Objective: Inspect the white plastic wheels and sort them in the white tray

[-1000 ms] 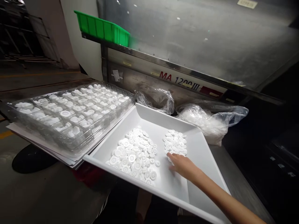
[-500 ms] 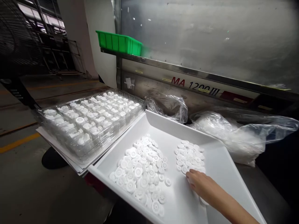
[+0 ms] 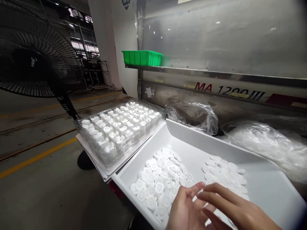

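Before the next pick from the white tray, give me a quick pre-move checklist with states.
1. Both hands over the shallow white plastic tray: ok; left hand and right hand meet above it.
2. A disc held between the fingers: cannot tell.
3. Larger pile of small white wheel-shaped plastic discs within reach: ok.
4. Smaller pile of flatter white discs kept apart from it: ok.
5. Clear plastic blister tray with free pockets: cannot tell.
6. Crumpled clear plastic bag outside the tray: ok.

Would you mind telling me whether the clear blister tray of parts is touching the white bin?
Cannot tell. In the head view the clear blister tray sits right beside the white bin, its corner overlapping the bin's rim, but no contact or gap shows plainly.
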A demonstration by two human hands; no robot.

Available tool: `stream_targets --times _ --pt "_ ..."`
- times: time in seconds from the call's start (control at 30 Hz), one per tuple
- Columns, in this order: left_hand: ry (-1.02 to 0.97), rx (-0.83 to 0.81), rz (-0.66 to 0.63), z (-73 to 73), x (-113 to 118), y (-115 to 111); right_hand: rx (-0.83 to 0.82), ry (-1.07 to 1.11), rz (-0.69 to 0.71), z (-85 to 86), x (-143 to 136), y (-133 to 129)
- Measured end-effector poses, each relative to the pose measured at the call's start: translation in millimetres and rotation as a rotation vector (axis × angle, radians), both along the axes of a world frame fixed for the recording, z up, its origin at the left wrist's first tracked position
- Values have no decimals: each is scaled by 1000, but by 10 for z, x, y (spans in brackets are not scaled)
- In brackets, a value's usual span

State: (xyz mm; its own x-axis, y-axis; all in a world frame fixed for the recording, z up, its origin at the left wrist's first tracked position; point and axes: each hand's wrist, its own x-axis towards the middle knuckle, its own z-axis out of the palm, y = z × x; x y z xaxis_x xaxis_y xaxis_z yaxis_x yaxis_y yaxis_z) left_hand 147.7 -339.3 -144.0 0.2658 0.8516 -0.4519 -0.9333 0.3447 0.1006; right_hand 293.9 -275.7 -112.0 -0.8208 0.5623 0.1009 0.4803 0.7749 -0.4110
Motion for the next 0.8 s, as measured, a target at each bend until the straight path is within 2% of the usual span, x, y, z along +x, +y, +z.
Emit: stream_targets --times 0.07,0.17,0.2,0.27,0.33,0.5,0.6,0.67,0.73,0.8 --pt "-26 -16 22 62 5 6 -41 -57 -56 8 21 69" --pt "-11 -49 134 132 -84 -24 -125 -174 -209 -17 246 235" --pt "3 -71 171 142 -121 -28 -183 -234 -220 -31 328 258" --pt "27 -113 232 149 -175 -26 -314 -359 -198 -77 431 219" --pt "37 -145 256 158 -194 -23 -402 -468 -149 -159 420 89" --pt "52 -144 275 225 -172 -51 -370 -630 5 -461 158 -296" --pt "61 -136 279 254 -171 -67 -308 -633 63 -597 87 -392" --pt "71 -133 286 263 -173 -66 -286 -593 68 -622 97 -381" --pt "85 -138 295 266 -172 -55 -292 -511 38 -569 135 -320" --pt "105 -155 295 259 -160 -41 -329 -372 -8 -444 180 -240"
